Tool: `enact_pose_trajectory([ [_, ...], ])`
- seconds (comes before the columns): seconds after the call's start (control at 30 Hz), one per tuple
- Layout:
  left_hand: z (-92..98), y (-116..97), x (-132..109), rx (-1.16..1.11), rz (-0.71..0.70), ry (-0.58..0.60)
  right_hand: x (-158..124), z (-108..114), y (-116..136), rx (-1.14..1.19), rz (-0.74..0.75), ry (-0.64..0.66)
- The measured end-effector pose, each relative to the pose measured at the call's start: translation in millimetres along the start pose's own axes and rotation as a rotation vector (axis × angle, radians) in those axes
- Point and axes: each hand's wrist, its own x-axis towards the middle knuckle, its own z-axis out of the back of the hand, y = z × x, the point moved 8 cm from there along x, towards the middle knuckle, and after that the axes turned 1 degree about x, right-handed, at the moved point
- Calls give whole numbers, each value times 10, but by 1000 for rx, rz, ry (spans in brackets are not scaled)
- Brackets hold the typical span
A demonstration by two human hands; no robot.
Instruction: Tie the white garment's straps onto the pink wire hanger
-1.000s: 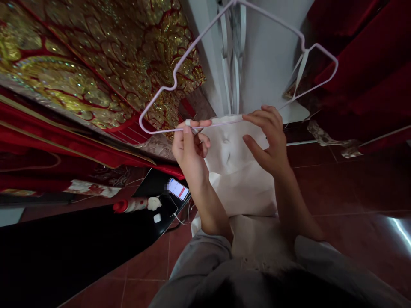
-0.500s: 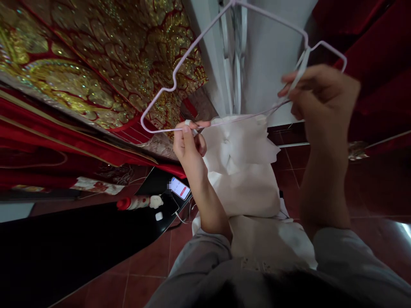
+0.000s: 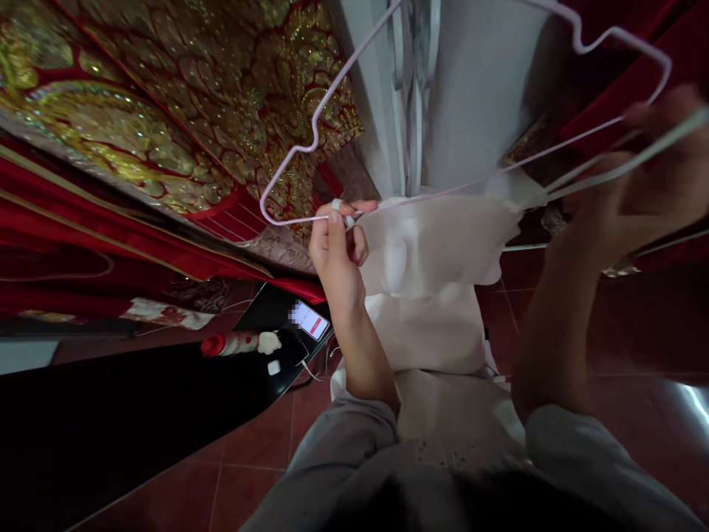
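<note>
A pale pink hanger is stretched out in front of me, its lower bar slanting up to the right. My left hand pinches that bar near its left end, and a white loop circles a finger. Below the bar hangs a thin off-white garment with a creased front. From its upper right corner a white strap runs to my right hand, which is raised by the hanger's right end. That hand is smeared by motion, but its fingers close around the strap.
Red and gold sequined garments hang on the left. More red cloth hangs at the upper right. A black table at lower left carries a phone, a red-capped bottle and a small white case. Reddish tiles cover the floor.
My right hand has moved right and outward, pulling the strap away from the hanger's notch. The hanger has shifted right. My left hand moved slightly right, keeping its pinch.
</note>
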Motion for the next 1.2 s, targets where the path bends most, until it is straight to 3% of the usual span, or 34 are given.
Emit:
enact_pose_trajectory([
  [0.1,12,13,-23,17,3,-24,-25,-361,153,-31,-17,26],
  [0.2,208,-20,-14,118,-71,-127,20,-642,111,-51,-30,50],
  [0.27,469,-109,-2,221,-203,-284,35,-689,41,-51,-16,28],
  [0.37,835,-354,-21,362,-513,-525,38,-674,-42,-44,21,15],
  [0.4,883,-432,-5,393,-601,-530,40,-666,-59,-38,30,17],
  [0.47,862,-559,95,430,-691,-412,45,-659,-77,-30,39,20],
  [0.57,644,-665,331,474,-578,-128,44,-667,-75,-22,43,11],
  [0.67,349,-745,531,541,-407,78,25,-697,-66,-15,41,3],
  [0.8,-8,-802,749,717,-295,254,0,-715,-59,-26,53,-27],
  [0.9,-140,-761,802,823,-297,346,-7,-714,-81,-46,39,-34],
  [0.97,-50,-741,783,800,-345,262,-12,-714,-76,-46,47,-30],
  [1.03,223,-698,724,654,-384,21,-19,-733,-57,-51,67,-13],
  [1.1,552,-518,616,413,-345,-228,-29,-777,-35,-67,82,9],
  [1.13,661,-346,571,282,-258,-288,-36,-809,-28,-75,83,24],
  [1.2,655,3,499,107,-57,-235,-51,-875,-28,-90,70,44],
])
